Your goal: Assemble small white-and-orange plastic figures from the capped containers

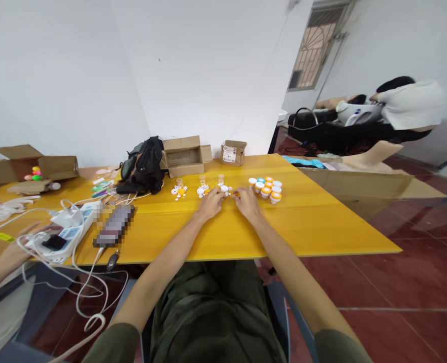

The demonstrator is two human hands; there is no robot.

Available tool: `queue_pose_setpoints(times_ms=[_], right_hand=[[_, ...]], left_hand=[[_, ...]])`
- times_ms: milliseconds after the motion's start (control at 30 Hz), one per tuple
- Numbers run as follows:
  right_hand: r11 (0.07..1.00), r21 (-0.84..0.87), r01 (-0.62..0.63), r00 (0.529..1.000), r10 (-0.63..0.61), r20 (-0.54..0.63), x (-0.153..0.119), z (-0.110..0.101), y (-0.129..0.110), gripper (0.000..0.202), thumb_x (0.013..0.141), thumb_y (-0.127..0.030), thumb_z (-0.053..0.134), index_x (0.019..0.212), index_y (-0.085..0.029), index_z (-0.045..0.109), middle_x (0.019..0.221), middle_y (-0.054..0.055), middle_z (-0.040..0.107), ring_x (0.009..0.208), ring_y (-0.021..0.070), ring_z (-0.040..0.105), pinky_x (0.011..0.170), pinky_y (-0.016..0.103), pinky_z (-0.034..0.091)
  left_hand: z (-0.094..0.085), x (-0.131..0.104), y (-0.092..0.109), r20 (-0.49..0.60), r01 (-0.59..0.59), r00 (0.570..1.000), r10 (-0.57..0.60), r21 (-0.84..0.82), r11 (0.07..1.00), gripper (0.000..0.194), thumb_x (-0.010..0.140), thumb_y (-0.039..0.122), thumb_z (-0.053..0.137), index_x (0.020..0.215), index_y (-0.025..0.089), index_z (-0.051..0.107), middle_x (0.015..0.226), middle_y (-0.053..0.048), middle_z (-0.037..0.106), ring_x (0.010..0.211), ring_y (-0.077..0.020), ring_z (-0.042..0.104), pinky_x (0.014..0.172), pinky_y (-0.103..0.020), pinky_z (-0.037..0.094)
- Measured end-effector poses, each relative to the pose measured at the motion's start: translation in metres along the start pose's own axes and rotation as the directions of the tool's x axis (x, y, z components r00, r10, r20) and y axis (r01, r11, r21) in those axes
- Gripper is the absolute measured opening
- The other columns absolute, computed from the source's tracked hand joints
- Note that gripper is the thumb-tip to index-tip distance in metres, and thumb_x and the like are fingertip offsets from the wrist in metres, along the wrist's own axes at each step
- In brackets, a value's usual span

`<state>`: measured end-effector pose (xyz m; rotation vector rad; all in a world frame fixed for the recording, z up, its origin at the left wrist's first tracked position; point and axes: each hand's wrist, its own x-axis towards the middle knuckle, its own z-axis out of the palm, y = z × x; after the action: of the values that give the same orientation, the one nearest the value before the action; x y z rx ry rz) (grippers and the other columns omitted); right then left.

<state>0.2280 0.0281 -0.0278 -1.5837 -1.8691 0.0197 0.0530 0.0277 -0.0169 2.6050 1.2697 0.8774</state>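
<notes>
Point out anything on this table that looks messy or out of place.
The white cables at left look untidy: they tangle around the power strip and loop down over the table's front edge, where they might snag.

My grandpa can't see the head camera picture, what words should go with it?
A person's left hand and right hand are close together over a yellow table, beside small white and orange pieces. To their right stand containers with white, orange and teal lids; farther back are a black backpack and cardboard boxes.
</notes>
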Motion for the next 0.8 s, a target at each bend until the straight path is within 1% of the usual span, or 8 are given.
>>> queue_pose_setpoints(times_ms=[133, 200, 233, 333, 400, 500, 667, 800], right_hand=[[0.998, 0.007, 0.055, 0.998, -0.055, 0.022, 0.001, 0.003, 0.001, 0.019, 0.09, -0.02, 0.054, 0.095, -0.024, 0.071, 0.099, 0.009, 0.073, 0.097, 0.0273, 0.065, 0.092, 0.042, 0.05], [0.997, -0.003, 0.072, 0.997, -0.071, 0.025, 0.001, 0.005, -0.001, 0.022, 0.092, -0.027, 0.054, 0.105, -0.022, 0.07, 0.108, 0.011, 0.072, 0.104, 0.0291, 0.063, 0.096, 0.044, 0.048], [0.997, -0.009, 0.077, 0.997, -0.077, 0.028, 0.001, 0.006, -0.004, 0.026, 0.092, -0.031, 0.054, 0.112, -0.022, 0.068, 0.116, 0.012, 0.07, 0.109, 0.0303, 0.062, 0.098, 0.045, 0.047], [0.998, -0.036, 0.051, 0.996, -0.048, 0.075, 0.003, 0.013, -0.014, 0.051, 0.09, -0.045, 0.057, 0.137, -0.024, 0.054, 0.143, 0.015, 0.056, 0.125, 0.0346, 0.054, 0.102, 0.05, 0.044], [0.998, -0.066, 0.007, 0.991, 0.002, 0.135, 0.007, 0.018, -0.02, 0.066, 0.088, -0.05, 0.059, 0.147, -0.024, 0.043, 0.153, 0.017, 0.044, 0.133, 0.0367, 0.048, 0.104, 0.052, 0.041], [0.996, -0.08, -0.029, 0.984, 0.043, 0.174, 0.017, 0.026, -0.026, 0.073, 0.088, -0.052, 0.058, 0.151, -0.021, 0.037, 0.158, 0.019, 0.038, 0.137, 0.0371, 0.044, 0.108, 0.052, 0.037], [0.997, -0.055, -0.053, 0.987, 0.061, 0.147, 0.036, 0.036, -0.026, 0.067, 0.09, -0.054, 0.053, 0.147, -0.021, 0.041, 0.154, 0.019, 0.043, 0.135, 0.0362, 0.046, 0.109, 0.052, 0.035], [0.997, -0.04, -0.071, 0.987, 0.076, 0.139, 0.046, 0.041, -0.029, 0.064, 0.092, -0.05, 0.051, 0.146, -0.017, 0.041, 0.15, 0.023, 0.046, 0.136, 0.0376, 0.045, 0.109, 0.054, 0.034]], left_hand=[[0.001, 0.001, -0.001, -0.006, 0.016, 1.0, -0.016, -0.005, 1.0, 0.027, 0.088, 0.008, 0.05, 0.1, 0.023, 0.07, 0.101, -0.007, 0.063, 0.101, -0.0222, 0.061, 0.092, -0.035, 0.052], [0.0, 0.002, 0.0, -0.021, 0.031, 0.999, -0.031, -0.039, 0.999, 0.028, 0.089, 0.008, 0.049, 0.1, 0.023, 0.069, 0.1, -0.007, 0.063, 0.101, -0.0217, 0.061, 0.092, -0.034, 0.052], [-0.001, 0.002, 0.0, -0.038, 0.043, 0.998, -0.045, -0.062, 0.997, 0.028, 0.089, 0.007, 0.048, 0.101, 0.023, 0.069, 0.101, -0.006, 0.064, 0.101, -0.0215, 0.061, 0.092, -0.033, 0.052], [-0.007, 0.004, 0.003, -0.131, 0.109, 0.984, -0.125, -0.124, 0.986, 0.029, 0.09, 0.007, 0.045, 0.101, 0.023, 0.067, 0.102, -0.006, 0.064, 0.103, -0.0212, 0.061, 0.094, -0.034, 0.051], [-0.01, 0.004, 0.005, -0.199, 0.158, 0.962, -0.185, -0.144, 0.977, 0.028, 0.091, 0.007, 0.044, 0.1, 0.023, 0.066, 0.103, -0.006, 0.065, 0.103, -0.0212, 0.061, 0.094, -0.034, 0.05], [-0.013, 0.003, 0.007, -0.253, 0.196, 0.939, -0.231, -0.154, 0.968, 0.027, 0.091, 0.008, 0.043, 0.099, 0.022, 0.064, 0.104, -0.007, 0.065, 0.1, -0.0211, 0.061, 0.094, -0.034, 0.049], [-0.014, 0.002, 0.009, -0.259, 0.194, 0.937, -0.233, -0.167, 0.967, 0.025, 0.091, 0.008, 0.044, 0.097, 0.023, 0.063, 0.104, -0.006, 0.065, 0.099, -0.0203, 0.06, 0.093, -0.033, 0.049], [-0.014, 0.003, 0.01, -0.263, 0.182, 0.939, -0.221, -0.166, 0.969, 0.023, 0.091, 0.008, 0.044, 0.093, 0.022, 0.062, 0.102, -0.006, 0.064, 0.098, -0.0198, 0.06, 0.093, -0.032, 0.048]])
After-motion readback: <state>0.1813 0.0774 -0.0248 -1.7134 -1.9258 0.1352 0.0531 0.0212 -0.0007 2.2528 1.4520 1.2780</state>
